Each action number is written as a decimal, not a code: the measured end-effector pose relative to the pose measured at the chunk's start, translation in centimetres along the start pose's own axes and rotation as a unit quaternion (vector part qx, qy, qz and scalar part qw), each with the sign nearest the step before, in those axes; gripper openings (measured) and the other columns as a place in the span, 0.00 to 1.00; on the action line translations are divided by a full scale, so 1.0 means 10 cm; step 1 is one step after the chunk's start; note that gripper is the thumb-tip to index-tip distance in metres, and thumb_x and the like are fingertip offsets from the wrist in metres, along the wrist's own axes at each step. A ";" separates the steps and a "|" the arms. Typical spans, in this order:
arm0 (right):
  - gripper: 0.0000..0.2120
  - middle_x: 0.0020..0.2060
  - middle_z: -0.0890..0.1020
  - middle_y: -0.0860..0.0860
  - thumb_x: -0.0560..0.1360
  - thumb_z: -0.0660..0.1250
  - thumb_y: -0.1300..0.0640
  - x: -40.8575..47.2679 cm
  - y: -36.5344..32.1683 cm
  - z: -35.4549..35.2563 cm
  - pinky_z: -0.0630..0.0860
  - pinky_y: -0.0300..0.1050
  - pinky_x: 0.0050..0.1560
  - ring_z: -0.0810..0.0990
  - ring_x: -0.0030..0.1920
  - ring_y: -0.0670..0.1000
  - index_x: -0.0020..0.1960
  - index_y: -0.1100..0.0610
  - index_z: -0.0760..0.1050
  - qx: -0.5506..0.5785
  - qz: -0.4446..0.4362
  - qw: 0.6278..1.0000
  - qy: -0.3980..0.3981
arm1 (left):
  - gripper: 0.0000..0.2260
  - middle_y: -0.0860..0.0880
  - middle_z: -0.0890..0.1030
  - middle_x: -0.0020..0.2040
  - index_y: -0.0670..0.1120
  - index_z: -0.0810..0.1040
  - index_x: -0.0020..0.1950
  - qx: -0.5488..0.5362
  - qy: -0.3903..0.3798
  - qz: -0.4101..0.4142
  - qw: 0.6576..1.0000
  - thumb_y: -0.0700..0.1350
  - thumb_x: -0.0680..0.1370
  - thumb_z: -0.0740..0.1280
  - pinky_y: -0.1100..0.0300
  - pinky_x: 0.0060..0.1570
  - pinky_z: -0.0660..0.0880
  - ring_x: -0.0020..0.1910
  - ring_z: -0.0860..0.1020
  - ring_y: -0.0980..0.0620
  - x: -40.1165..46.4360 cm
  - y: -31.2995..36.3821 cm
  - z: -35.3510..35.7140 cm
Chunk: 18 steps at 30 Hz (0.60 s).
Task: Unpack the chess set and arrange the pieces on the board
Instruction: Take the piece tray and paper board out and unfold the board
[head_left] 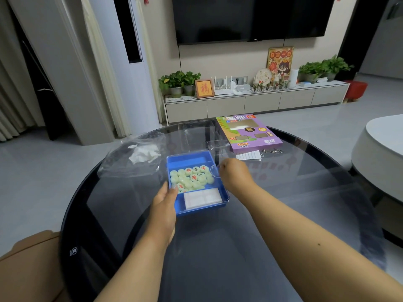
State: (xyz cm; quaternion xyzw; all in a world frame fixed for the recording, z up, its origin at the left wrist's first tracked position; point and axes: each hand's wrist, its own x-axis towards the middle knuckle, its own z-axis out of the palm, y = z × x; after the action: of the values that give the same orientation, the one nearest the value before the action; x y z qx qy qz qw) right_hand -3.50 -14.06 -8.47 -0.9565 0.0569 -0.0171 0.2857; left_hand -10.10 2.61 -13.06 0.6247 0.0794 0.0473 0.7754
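Two hands meet at the tray (pixel 174 206), which sits near the middle of the worktop (pixel 218 258). The left hand (pixel 164 209) holds the tray's near-left wall, thumb over the rim. The right hand (pixel 234 174) is curled at the right rim, pinching the edge of a clear lid (pixel 214 172) that seems to cover the tray. The tray looks like light, stiff plastic, best held by its side walls and kept level. The pieces (pixel 190 179), pale green discs with red or dark characters, lie loose in a heap and would likely roll and slip. A white folded sheet (pixel 202 197), perhaps the board, lies in the nearer compartment. Toward the far edge lie a crumpled bag (pixel 133 155) and a purple box (pixel 250 134).
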 end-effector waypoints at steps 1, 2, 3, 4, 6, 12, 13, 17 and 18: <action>0.12 0.46 0.80 0.59 0.78 0.56 0.64 -0.02 0.05 0.01 0.69 0.42 0.41 0.74 0.43 0.56 0.50 0.64 0.78 0.021 0.003 1.000 0.010 | 0.21 0.49 0.77 0.65 0.48 0.66 0.74 0.005 0.002 -0.002 1.000 0.47 0.81 0.62 0.50 0.67 0.69 0.61 0.77 0.51 0.00 -0.01 -0.01; 0.11 0.42 0.79 0.59 0.77 0.56 0.65 -0.05 0.10 0.02 0.67 0.41 0.39 0.72 0.40 0.56 0.46 0.63 0.77 0.035 0.013 0.999 0.017 | 0.27 0.50 0.74 0.67 0.50 0.60 0.76 0.014 -0.001 0.001 1.000 0.49 0.79 0.64 0.50 0.68 0.67 0.62 0.75 0.53 -0.01 -0.01 -0.01; 0.11 0.38 0.77 0.58 0.76 0.56 0.65 -0.08 0.15 0.03 0.66 0.41 0.38 0.71 0.39 0.56 0.42 0.62 0.77 0.047 0.026 0.998 0.019 | 0.32 0.52 0.74 0.67 0.52 0.58 0.77 0.034 -0.013 0.009 0.999 0.52 0.76 0.69 0.53 0.67 0.68 0.62 0.75 0.55 -0.01 -0.03 -0.03; 0.11 0.37 0.77 0.58 0.76 0.57 0.65 -0.11 0.20 0.04 0.66 0.41 0.37 0.71 0.38 0.56 0.41 0.62 0.77 0.061 0.040 0.997 0.018 | 0.37 0.55 0.75 0.65 0.55 0.60 0.75 0.066 -0.038 0.026 0.997 0.54 0.71 0.74 0.57 0.63 0.70 0.60 0.76 0.57 -0.03 -0.03 -0.04; 0.11 0.39 0.80 0.59 0.77 0.58 0.64 -0.17 0.30 0.06 0.67 0.40 0.36 0.73 0.38 0.56 0.45 0.63 0.79 0.103 0.066 0.992 0.010 | 0.38 0.58 0.77 0.62 0.64 0.67 0.67 0.166 -0.089 0.062 0.980 0.56 0.60 0.79 0.61 0.58 0.73 0.59 0.77 0.60 -0.06 -0.04 -0.04; 0.11 0.38 0.81 0.58 0.79 0.57 0.62 -0.27 0.51 0.07 0.73 0.40 0.32 0.81 0.38 0.57 0.48 0.63 0.79 0.205 0.106 0.973 0.014 | 0.51 0.56 0.58 0.75 0.51 0.56 0.78 0.387 -0.143 0.086 0.907 0.52 0.61 0.81 0.66 0.66 0.58 0.70 0.61 0.60 -0.12 -0.05 0.01; 0.12 0.39 0.81 0.58 0.79 0.58 0.62 -0.28 0.51 0.06 0.72 0.39 0.32 0.80 0.37 0.57 0.49 0.63 0.79 0.219 0.110 0.969 0.013 | 0.50 0.55 0.59 0.75 0.50 0.56 0.78 0.389 -0.138 0.087 0.907 0.53 0.62 0.80 0.67 0.65 0.59 0.70 0.62 0.60 -0.12 -0.06 0.00; 0.12 0.38 0.80 0.57 0.80 0.58 0.61 -0.32 0.50 0.04 0.67 0.36 0.25 0.75 0.29 0.48 0.51 0.64 0.78 0.251 0.121 0.960 0.007 | 0.46 0.54 0.62 0.74 0.50 0.58 0.77 0.381 -0.129 0.093 0.911 0.53 0.65 0.79 0.65 0.66 0.61 0.71 0.64 0.57 -0.15 -0.06 0.00; 0.11 0.39 0.80 0.57 0.80 0.58 0.61 -0.32 0.50 0.04 0.66 0.36 0.24 0.75 0.29 0.47 0.51 0.64 0.78 0.260 0.121 0.958 0.010 | 0.46 0.54 0.63 0.74 0.51 0.59 0.77 0.375 -0.130 0.091 0.913 0.54 0.64 0.79 0.64 0.66 0.62 0.70 0.64 0.57 -0.14 -0.06 0.00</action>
State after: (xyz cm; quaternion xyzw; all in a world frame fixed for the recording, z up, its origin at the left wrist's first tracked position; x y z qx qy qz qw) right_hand -7.12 -17.64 -11.59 -0.8349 0.1690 -0.0059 0.5238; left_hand -11.55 2.26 -13.56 0.8749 -0.0674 0.0026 0.4796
